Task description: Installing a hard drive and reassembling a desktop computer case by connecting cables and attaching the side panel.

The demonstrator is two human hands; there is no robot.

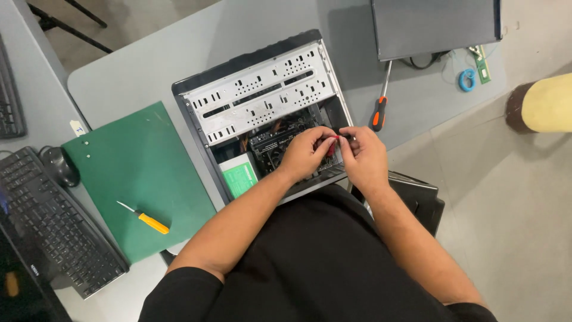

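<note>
We are leaning over a grey desk [149,65] with a rounded far-left corner, and an open PC case [262,98] is lying on its side near the desk's near edge. Our left hand [305,152] and right hand [363,156] are meeting inside the case at its near right corner, fingers pinching narrowly around a small red part [331,145] between them; what exactly the part is, we cannot tell. A green mat [140,179] is covering the desk's near-left area, just beside the case, and a yellow screwdriver [146,219] is resting on it. An orange screwdriver [381,101] is lying right of the case, toward the desk's right edge. A dark panel [435,24] is sitting at the far right corner, with a blue loop [467,79] beside it. A keyboard [53,226] and mouse [59,164] are occupying a second desk at left. Pale floor [512,197] is showing to the right.
</note>
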